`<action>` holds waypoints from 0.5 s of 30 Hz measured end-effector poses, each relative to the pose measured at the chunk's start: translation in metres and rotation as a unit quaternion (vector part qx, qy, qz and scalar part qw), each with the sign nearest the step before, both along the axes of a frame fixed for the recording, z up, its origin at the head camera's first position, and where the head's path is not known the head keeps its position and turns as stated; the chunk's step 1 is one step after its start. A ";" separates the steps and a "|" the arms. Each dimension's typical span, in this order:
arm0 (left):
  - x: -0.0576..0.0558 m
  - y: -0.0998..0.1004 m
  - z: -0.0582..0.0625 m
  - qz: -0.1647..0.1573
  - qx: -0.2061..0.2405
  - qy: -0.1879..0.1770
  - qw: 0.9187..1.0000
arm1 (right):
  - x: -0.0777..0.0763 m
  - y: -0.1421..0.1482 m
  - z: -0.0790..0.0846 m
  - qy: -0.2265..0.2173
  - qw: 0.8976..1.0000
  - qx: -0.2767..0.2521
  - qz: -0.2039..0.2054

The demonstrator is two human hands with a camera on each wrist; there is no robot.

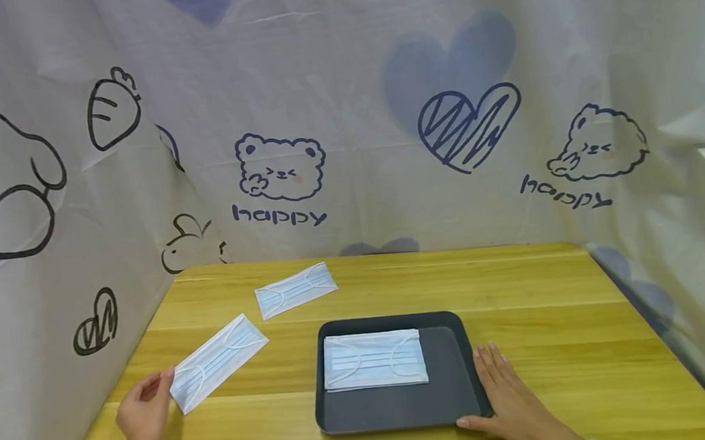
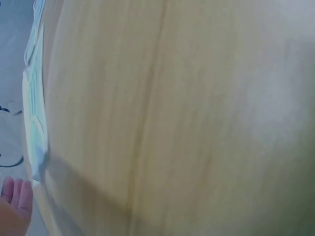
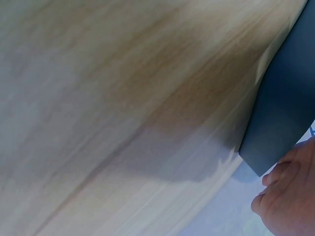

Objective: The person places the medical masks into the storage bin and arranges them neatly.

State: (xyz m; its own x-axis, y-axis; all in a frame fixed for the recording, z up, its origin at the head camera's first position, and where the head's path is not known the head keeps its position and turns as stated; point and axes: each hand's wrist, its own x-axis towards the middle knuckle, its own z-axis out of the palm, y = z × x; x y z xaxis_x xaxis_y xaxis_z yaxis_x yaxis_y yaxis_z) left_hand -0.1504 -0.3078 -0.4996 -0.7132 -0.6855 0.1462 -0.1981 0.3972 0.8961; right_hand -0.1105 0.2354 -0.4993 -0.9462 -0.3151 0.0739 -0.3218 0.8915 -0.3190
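Note:
My left hand (image 1: 143,413) pinches the near-left end of a pale blue face mask (image 1: 218,362) at the left of the table. In the left wrist view, the fingers (image 2: 20,196) show at the lower left, just below that mask's end. Several masks appear stacked flat (image 1: 374,360) in the left part of a dark grey tray (image 1: 396,409). My right hand (image 1: 515,399) rests at the tray's right side, fingers straight along the rim and thumb at the near corner. In the right wrist view, part of the hand (image 3: 290,196) shows beside the dark tray wall (image 3: 280,108).
Another blue face mask (image 1: 296,291) lies farther back, left of centre. All of this is on a yellowish wood table (image 1: 535,289). A pale curtain (image 1: 357,110) with cartoon drawings hangs behind the table and at both sides.

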 end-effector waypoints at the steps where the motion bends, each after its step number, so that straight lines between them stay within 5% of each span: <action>1: 0.001 -0.001 -0.001 0.001 0.003 -0.013 1.000 | 0.000 0.000 0.000 0.000 1.000 0.000 0.000; 8: 0.002 -0.008 -0.008 0.006 0.032 -0.064 0.997 | 0.000 -0.001 0.003 -0.010 1.000 -0.006 0.000; 15: 0.000 -0.007 -0.010 0.021 0.014 -0.112 0.993 | 0.001 -0.001 0.004 -0.017 1.000 -0.010 -0.002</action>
